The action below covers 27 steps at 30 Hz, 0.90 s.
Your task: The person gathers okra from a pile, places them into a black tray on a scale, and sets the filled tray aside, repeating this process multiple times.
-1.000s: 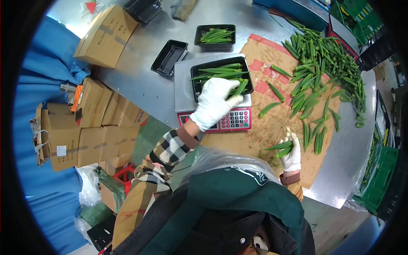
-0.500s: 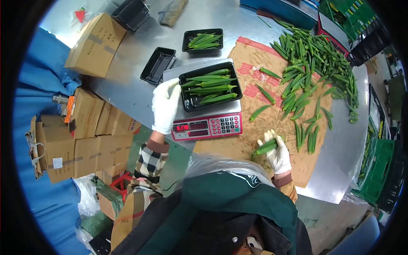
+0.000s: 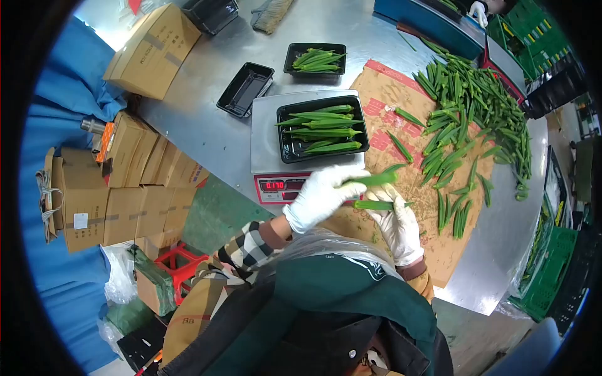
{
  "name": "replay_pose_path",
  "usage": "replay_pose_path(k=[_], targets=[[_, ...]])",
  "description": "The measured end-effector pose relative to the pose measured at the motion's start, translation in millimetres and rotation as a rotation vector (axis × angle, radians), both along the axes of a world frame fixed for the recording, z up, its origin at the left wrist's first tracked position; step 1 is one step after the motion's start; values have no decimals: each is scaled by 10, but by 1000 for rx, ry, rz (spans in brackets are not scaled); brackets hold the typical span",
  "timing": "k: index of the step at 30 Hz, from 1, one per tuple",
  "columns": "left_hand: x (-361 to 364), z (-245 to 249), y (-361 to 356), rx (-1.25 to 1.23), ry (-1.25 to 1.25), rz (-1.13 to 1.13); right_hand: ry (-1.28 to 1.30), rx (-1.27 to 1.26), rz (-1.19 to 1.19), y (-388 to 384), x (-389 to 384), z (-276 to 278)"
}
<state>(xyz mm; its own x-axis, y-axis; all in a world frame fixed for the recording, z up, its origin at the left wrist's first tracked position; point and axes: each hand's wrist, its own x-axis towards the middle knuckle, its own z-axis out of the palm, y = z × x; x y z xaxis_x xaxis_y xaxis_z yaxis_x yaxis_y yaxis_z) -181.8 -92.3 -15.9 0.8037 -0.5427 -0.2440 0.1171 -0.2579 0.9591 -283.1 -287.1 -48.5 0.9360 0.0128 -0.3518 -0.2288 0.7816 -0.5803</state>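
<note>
My left hand (image 3: 323, 195), in a white glove, is closed on the end of an okra pod (image 3: 377, 180) in front of the scale. Just below and to the right, my gloved right hand (image 3: 399, 233) grips another okra pod (image 3: 374, 205) between thumb and fingers. On the metal plate of the digital scale (image 3: 264, 150) rests a black tray (image 3: 290, 151) with several okra pods lying lengthwise in it. The red display reads about 0.170; my left hand covers most of the keypad.
A large okra pile (image 3: 467, 100) spreads over the flattened cardboard (image 3: 395, 81). Behind the scale stand a second okra tray (image 3: 315, 76) and an empty black tray (image 3: 244, 91). Cardboard boxes (image 3: 88, 200) stack at left. Another person's gloved hand (image 3: 478, 14) shows at the far right.
My left hand has left the tray on the scale and come right, taking hold of an okra pod beside my right hand. The view has shifted slightly.
</note>
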Motion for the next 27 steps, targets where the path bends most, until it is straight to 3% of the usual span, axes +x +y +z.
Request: replay_pose_path(k=[1, 3, 5, 6, 9, 11, 12, 15, 18, 21, 24, 25, 26, 27], targets=[[64, 2, 29, -28, -191, 103, 26, -4, -6, -40, -45, -53], [271, 9, 155, 148, -533, 187, 81, -8, -49, -130, -93, -194], [565, -30, 382, 352, -953, 95, 81, -16, -59, -197, -128, -242], [638, -30, 470, 419, -997, 183, 102, -24, -74, -215, -137, -251], [764, 71, 759, 533, -932, 409, 166, -17, -120, -263, -233, -341], [750, -38, 895, 419, -416, 594, 208, 26, -143, -315, -300, -509], [824, -340, 1070, 623, -425, 484, 238, 37, -164, -309, -327, -571], [906, -298, 970, 399, 101, 297, 284, 34, -140, -325, -370, -684], [1272, -478, 925, 383, -61, 327, 304, -14, -114, -310, -370, -652], [1808, -592, 816, 216, 2, 347, 347, -32, -139, -334, -356, -621], [2609, -894, 775, 331, -185, 327, 342, -30, -197, -392, -379, -667], [2716, -676, 672, 321, -89, 375, 348, -30, -214, -402, -381, -646], [3048, -830, 731, 685, -482, 242, 356, -27, -221, -425, -399, -660], [3273, -949, 739, 679, -518, 250, 363, -24, -228, -446, -411, -676]])
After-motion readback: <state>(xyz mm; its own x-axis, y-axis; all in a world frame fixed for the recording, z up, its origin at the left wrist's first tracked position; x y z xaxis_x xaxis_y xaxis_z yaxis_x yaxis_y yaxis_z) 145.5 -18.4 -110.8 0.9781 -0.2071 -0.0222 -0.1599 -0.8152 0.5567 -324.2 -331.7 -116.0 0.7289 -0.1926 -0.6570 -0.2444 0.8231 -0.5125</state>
